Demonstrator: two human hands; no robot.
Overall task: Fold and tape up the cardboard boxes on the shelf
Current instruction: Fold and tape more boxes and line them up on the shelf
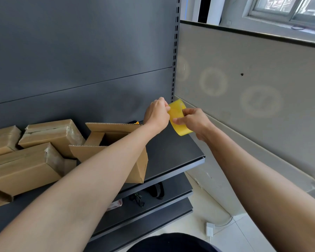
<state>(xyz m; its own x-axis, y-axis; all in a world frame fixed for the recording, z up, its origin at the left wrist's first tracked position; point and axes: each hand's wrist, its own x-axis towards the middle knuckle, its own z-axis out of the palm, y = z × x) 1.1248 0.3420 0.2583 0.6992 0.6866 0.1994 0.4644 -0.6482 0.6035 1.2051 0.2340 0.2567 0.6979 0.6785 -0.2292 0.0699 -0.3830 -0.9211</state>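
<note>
Left hand (157, 113), right hand (194, 121) gripping yellow tape roll (176, 110)

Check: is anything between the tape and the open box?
Nothing visible. Left hand and right hand hold the tape right of the box, over the shelf; only the left forearm crosses the box.

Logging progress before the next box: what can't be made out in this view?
Head view:
Tape roll: loose end covered by the left hand and right hand.
Open box: inside mostly hidden by the left forearm.
Yellow scrap behind it: only a sliver shows.
Taped boxes: cut off by the left edge, count unclear.
Dark items on the lower shelf: too small and shadowed.
</note>
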